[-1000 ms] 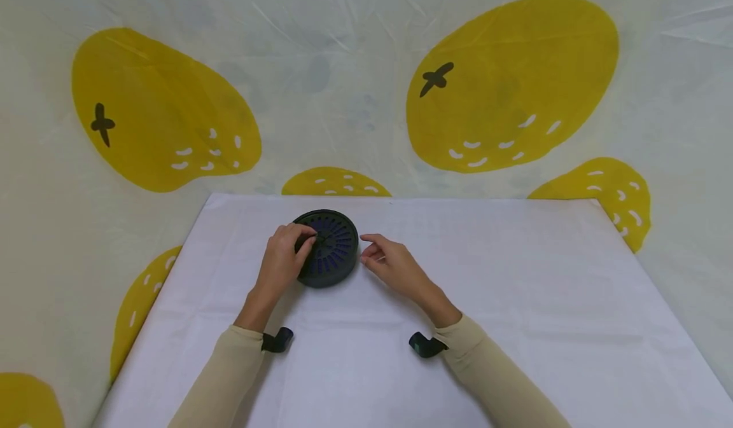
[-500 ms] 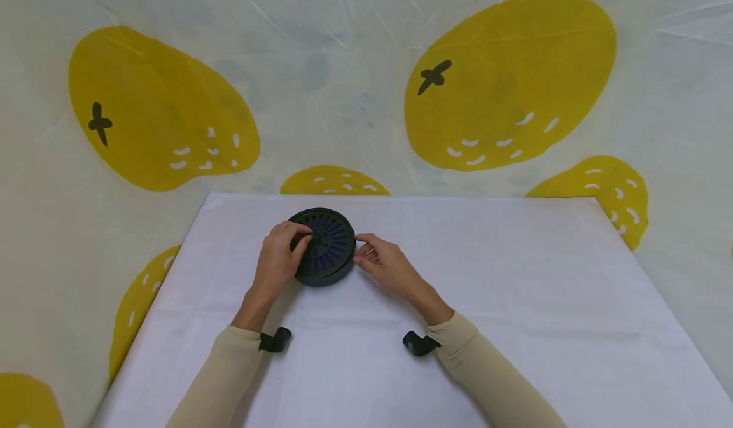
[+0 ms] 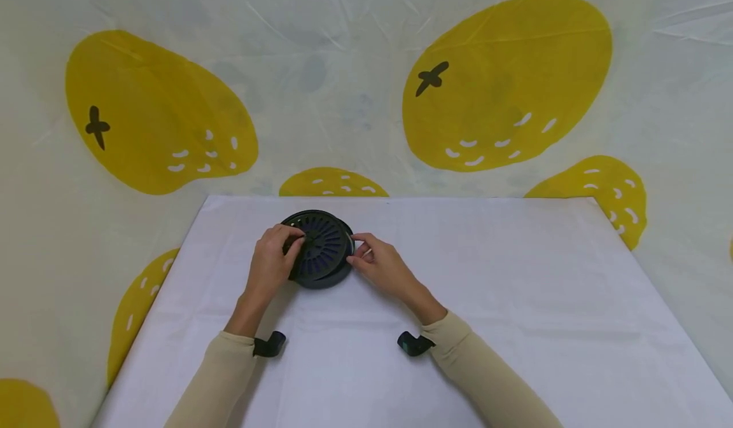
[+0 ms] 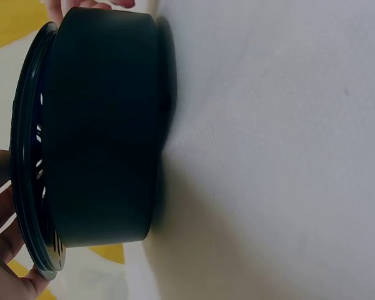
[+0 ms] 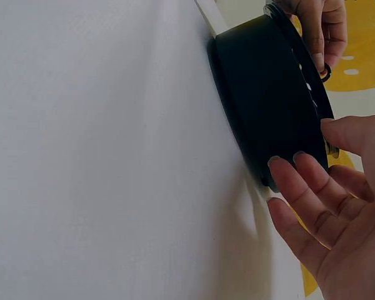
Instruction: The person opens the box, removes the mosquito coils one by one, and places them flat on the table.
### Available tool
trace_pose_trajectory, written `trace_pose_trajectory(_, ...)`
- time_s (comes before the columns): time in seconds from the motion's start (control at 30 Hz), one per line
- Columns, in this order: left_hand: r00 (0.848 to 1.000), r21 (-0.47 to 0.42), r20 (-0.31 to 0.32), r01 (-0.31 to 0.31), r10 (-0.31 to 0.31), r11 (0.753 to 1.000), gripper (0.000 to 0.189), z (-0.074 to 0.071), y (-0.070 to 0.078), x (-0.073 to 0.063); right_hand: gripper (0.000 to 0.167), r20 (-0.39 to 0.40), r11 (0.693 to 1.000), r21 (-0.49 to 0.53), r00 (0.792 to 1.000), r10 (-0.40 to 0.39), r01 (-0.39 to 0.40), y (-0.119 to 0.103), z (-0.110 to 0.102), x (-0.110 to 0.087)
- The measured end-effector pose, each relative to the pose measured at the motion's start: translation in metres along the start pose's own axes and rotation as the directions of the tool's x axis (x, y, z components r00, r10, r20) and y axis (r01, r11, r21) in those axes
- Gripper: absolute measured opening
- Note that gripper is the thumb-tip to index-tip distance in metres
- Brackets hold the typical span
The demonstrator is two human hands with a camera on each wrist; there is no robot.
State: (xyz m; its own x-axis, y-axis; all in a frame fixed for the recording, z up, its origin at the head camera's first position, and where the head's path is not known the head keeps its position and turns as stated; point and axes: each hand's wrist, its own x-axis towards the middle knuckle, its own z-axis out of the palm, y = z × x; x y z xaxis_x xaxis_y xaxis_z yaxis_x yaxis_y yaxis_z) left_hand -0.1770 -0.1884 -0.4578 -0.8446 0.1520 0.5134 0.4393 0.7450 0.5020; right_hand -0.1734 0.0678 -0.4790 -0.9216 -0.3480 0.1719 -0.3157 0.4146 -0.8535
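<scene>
From my head feed, I saw the left hand (image 3: 270, 256) pinching the slotted black lid (image 3: 323, 245) by its middle, off-centre over the round black container (image 3: 325, 282) on the white tabletop (image 3: 487, 275). My left wrist feed showed the lid overhanging the container's wall. On the right, I saw the right hand (image 5: 344, 231) with fingers loosely spread beside the container.
</scene>
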Motion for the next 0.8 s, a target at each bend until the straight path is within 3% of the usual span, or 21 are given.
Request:
trace_pose_trajectory(0.23,1.0,-0.004,-0.014,0.006,-0.006,1.0,0.012,-0.006,-0.002,-0.002,0.051,0.007,0.997,0.07,1.0,0.015,-0.016,0.0,0.003,0.001)
trace_pose_trajectory(0.8,0.999,0.003,-0.053,0.011,-0.011,1.0,0.011,-0.017,-0.008,-0.002,0.055,0.023,0.99,0.115,0.997,0.08,-0.082,-0.003,0.004,0.002)
